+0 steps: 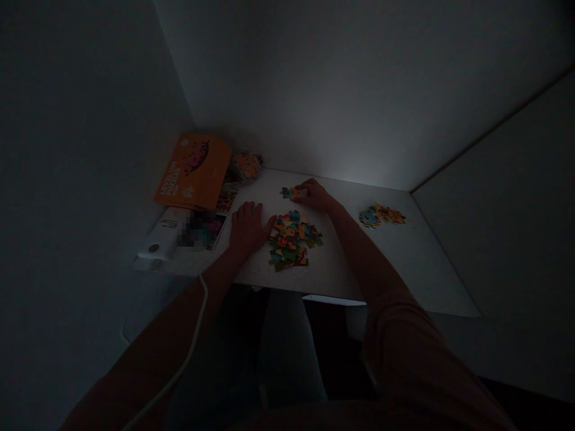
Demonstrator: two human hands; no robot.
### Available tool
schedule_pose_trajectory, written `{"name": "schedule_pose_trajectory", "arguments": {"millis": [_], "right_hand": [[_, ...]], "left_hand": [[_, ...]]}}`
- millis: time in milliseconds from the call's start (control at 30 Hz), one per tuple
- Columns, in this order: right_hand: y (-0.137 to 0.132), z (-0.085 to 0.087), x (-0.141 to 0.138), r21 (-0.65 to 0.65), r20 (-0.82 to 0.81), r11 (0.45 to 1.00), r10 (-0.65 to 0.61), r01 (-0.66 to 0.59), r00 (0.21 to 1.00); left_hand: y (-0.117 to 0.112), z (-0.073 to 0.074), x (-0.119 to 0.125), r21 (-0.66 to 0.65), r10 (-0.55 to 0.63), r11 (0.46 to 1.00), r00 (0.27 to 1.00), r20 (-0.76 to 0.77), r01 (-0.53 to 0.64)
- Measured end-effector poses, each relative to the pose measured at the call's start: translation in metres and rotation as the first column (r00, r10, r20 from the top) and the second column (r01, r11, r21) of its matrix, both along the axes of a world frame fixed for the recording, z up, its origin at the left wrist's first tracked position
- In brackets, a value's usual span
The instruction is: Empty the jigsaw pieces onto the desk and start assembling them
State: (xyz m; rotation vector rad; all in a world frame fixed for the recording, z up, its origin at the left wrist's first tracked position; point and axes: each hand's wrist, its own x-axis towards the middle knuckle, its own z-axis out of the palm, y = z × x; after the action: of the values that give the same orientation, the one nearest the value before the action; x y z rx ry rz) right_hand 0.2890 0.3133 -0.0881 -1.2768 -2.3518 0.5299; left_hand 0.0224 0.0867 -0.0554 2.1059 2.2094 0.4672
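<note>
The scene is dim. A pile of colourful jigsaw pieces (293, 238) lies on the white table (341, 269). My left hand (247, 227) rests flat on the table just left of the pile, fingers stretched out, its thumb touching the pile's edge. My right hand (317, 194) lies beyond the pile, fingers pinched on a small joined group of puzzle pieces (291, 193) that sits on the table.
An orange puzzle box (194, 170) leans against the left wall, with a bag of pieces (246, 165) beside it. A second small pile of pieces (381, 214) lies to the right. A printed sheet (202, 227), a white device (159, 242) and a cable (197, 335) are at left.
</note>
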Motion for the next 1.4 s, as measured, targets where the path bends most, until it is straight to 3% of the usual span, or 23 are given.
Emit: {"name": "schedule_pose_trajectory", "arguments": {"millis": [367,533,633,733,867,967,1033,1100,1167,1233,1300,1400], "right_hand": [[0.0,0.002,-0.006,0.038,-0.014,0.993,0.109,-0.109,0.994],[-0.02,0.014,0.0,0.122,-0.028,0.988,0.102,-0.098,0.994],[-0.044,0.027,0.034,0.257,0.012,0.964,0.071,-0.072,0.997],[-0.07,0.036,0.095,0.347,0.01,0.937,-0.054,0.047,0.998],[-0.1,0.033,0.185,0.333,-0.096,0.862,-0.371,0.381,0.924],[-0.119,0.022,0.22,0.267,-0.046,0.809,-0.531,0.523,0.846],[-0.133,0.014,0.213,0.24,0.014,0.798,-0.573,0.553,0.82],[-0.149,0.009,0.181,0.226,0.039,0.836,-0.52,0.499,0.853],[-0.168,0.009,0.131,0.197,0.065,0.925,-0.342,0.324,0.937],[-0.187,0.01,0.078,0.174,0.105,0.984,-0.056,0.037,0.993],[-0.203,0.012,0.034,0.162,0.129,0.973,0.147,-0.167,0.981],[-0.207,0.012,0.007,0.131,0.168,0.963,0.212,-0.235,0.963]], "left_hand": [[0.0,0.003,0.001,-0.021,0.021,1.0,0.999,-0.024,-0.021],[0.0,0.006,0.001,-0.035,0.026,0.999,0.999,-0.029,-0.027],[0.001,0.006,0.0,-0.03,0.014,0.999,0.999,-0.031,-0.014],[0.002,0.003,-0.002,-0.004,0.01,1.0,0.999,-0.037,-0.01],[0.005,-0.005,-0.006,0.028,0.005,1.0,0.999,-0.043,-0.003],[0.008,-0.011,-0.009,0.065,-0.01,0.998,0.999,-0.045,0.013],[0.012,-0.015,-0.011,0.086,-0.02,0.996,0.999,-0.032,0.023],[0.015,-0.018,-0.013,0.106,-0.026,0.994,1.0,-0.002,0.027],[0.016,-0.018,-0.016,0.163,-0.026,0.986,0.999,0.042,0.019],[0.011,-0.019,-0.019,0.277,-0.046,0.961,0.995,0.084,0.021],[-0.001,-0.02,-0.019,0.382,-0.152,0.918,0.985,0.086,0.108],[-0.024,-0.024,-0.013,0.374,-0.415,0.847,0.91,0.021,0.378]]}}
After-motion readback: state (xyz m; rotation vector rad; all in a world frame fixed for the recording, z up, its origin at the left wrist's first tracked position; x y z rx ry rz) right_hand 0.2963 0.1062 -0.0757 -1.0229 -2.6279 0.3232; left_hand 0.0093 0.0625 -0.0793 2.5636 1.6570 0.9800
